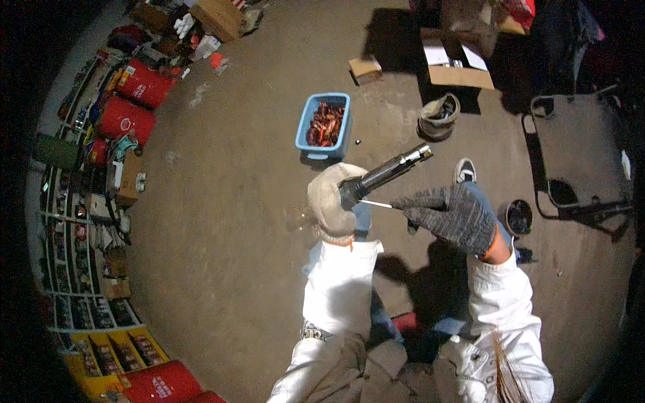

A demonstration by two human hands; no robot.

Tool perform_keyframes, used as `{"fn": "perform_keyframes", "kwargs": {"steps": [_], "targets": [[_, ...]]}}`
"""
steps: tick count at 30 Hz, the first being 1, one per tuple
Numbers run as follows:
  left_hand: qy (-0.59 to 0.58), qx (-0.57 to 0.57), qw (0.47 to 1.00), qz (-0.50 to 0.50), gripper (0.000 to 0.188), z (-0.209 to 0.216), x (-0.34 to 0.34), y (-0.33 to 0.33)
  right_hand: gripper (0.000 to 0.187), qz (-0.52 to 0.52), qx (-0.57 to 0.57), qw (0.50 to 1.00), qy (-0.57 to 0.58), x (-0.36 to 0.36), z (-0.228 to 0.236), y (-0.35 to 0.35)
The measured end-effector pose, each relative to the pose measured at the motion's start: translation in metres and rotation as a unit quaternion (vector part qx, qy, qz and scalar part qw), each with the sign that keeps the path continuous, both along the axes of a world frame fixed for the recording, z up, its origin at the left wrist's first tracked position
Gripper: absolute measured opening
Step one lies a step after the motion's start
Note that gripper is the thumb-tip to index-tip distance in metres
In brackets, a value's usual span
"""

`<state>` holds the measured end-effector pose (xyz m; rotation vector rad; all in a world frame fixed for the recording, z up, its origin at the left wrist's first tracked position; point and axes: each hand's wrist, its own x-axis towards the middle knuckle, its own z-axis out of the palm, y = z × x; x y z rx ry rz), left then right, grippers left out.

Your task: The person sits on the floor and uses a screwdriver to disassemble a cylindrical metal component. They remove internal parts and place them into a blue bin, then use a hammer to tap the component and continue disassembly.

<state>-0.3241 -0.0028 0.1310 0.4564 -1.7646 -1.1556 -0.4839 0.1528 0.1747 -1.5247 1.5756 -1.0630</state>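
Note:
My left hand (331, 199), in a cream work glove, is closed round the thick end of a dark cylindrical metal part (386, 173). The part tilts up to the right and ends in a shiny, narrower tip. My right hand (453, 213), in a dark grey knit glove, pinches a thin silver metal rod (376, 203). The rod's left end reaches the thick end of the part, beside my left fingers; whether it goes inside I cannot tell. Beyond my left hand, a light-blue plastic tub (345, 138) on the floor holds many small reddish-brown pieces.
An open-topped bucket-like container (439, 119) and an open cardboard box (460, 76) stand far right. A round dark tin (519, 217) is beside my right wrist, near a folding chair (584, 151). Red drums (126, 119) and loaded shelves (64, 235) line the left.

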Motion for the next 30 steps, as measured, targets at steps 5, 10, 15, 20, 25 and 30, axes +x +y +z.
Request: {"fn": "perform_keyframes", "kwargs": {"steps": [5,10,15,20,25,30], "targets": [[0.08,0.142,0.986,0.044,0.058,-0.012,-0.011,0.008,0.028,-0.036,-0.086,0.995,0.047,0.012,-0.016,0.0],[0.116,0.165,0.965,0.17,0.062,-0.014,-0.022,0.012,0.046,-0.114,-0.141,0.978,0.104,0.042,-0.029,-0.003],[0.084,-0.069,0.961,0.254,0.05,-0.012,-0.041,0.019,0.028,-0.2,-0.092,0.974,0.057,0.059,-0.037,-0.022],[0.225,0.212,0.928,0.209,0.05,-0.001,-0.04,0.015,0.028,-0.197,-0.108,0.974,0.012,0.04,-0.032,-0.016],[0.173,0.242,0.951,0.081,0.051,0.013,-0.03,0.009,0.028,-0.186,-0.117,0.976,-0.004,0.031,-0.022,-0.014],[0.281,0.406,0.865,-0.091,0.052,0.008,-0.022,0.002,0.03,-0.166,-0.115,0.979,0.041,0.033,-0.019,-0.013]]}}
